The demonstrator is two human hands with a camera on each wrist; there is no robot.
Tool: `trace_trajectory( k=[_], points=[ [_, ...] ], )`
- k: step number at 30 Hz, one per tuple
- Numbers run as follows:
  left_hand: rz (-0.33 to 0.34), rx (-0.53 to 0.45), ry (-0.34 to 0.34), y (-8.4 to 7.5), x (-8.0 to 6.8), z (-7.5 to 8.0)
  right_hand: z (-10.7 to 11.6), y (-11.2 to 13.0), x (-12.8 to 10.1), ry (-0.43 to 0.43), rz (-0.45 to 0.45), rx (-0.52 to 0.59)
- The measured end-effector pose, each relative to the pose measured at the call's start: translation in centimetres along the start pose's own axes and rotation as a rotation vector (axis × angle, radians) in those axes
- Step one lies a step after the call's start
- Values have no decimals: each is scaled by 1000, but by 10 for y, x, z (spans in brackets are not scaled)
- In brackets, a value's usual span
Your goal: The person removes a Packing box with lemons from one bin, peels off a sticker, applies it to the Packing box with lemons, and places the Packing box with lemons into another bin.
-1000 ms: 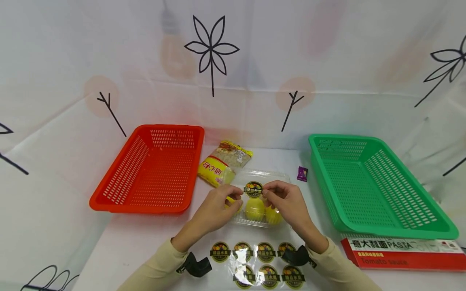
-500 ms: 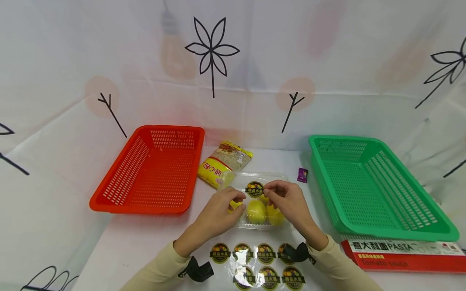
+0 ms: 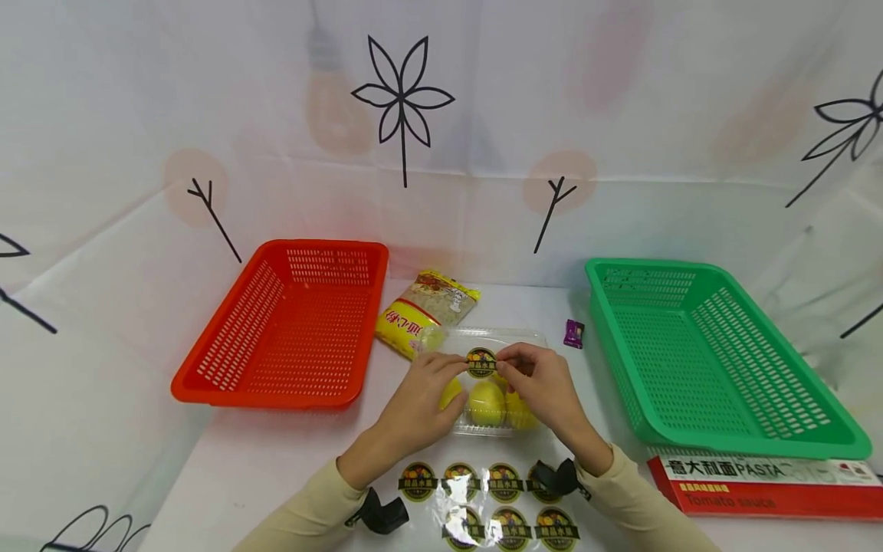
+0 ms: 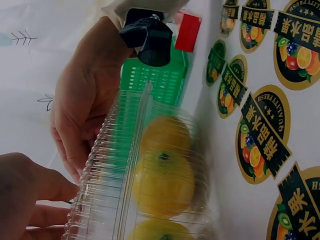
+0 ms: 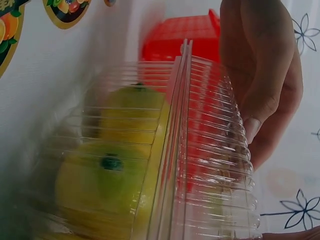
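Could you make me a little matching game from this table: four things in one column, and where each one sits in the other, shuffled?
Things:
1. red basket
2. green basket
3. pasta box
4. sticker sheet

Places:
a. far right, in front of the green basket
b. nearest the person, between the sleeves
c. left side of the table
d. right side of the table

Pairs: 1-c, 2-d, 3-a, 4-b

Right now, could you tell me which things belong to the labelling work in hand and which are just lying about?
In hand:
left hand and right hand, both pinching the round sticker
clear box of yellow fruit under it
sticker sheet

Lying about:
red basket
green basket
yellow packet
purple sweet
pasta box
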State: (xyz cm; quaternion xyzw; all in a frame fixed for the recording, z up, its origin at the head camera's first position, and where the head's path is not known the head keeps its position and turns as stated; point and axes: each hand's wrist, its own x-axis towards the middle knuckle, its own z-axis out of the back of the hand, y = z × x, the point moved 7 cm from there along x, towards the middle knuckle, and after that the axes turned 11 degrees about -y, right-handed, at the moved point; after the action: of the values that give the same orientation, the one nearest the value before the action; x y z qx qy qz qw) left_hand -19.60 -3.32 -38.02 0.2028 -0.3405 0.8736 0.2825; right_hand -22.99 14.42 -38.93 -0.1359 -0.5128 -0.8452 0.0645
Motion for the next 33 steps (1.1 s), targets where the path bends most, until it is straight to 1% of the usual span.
trace_trajectory(
  k=[4,7,12,17,22,25,29,31,33],
  points=[
    [-36,24,-3,-3,-1,0,-2,1,0,-3,26,-33],
    [-55,62,3,-3,-2,-2,-2,2,0,-5,37,-55],
    [-73,110,20,-3,-3,-5,-2,4,0,-27,79,-111],
    [-91,135,29,-4,-5,-7,-3,6,0,-55,115,-172],
    [-92,140,36,-5,-7,-7,-4,10,-3,-64,158,-211],
    [-93,146,43,-5,-7,-6,-5,13,-5,-72,225,-248],
    [-96,167,54,-5,-7,-7,-8,18,-9,-83,378,-329],
    [-97,179,65,-5,-7,-7,-11,19,-12,-65,466,-370],
    [-102,188,74,-5,-7,-8,-15,21,-15,-31,546,-404]
  ],
)
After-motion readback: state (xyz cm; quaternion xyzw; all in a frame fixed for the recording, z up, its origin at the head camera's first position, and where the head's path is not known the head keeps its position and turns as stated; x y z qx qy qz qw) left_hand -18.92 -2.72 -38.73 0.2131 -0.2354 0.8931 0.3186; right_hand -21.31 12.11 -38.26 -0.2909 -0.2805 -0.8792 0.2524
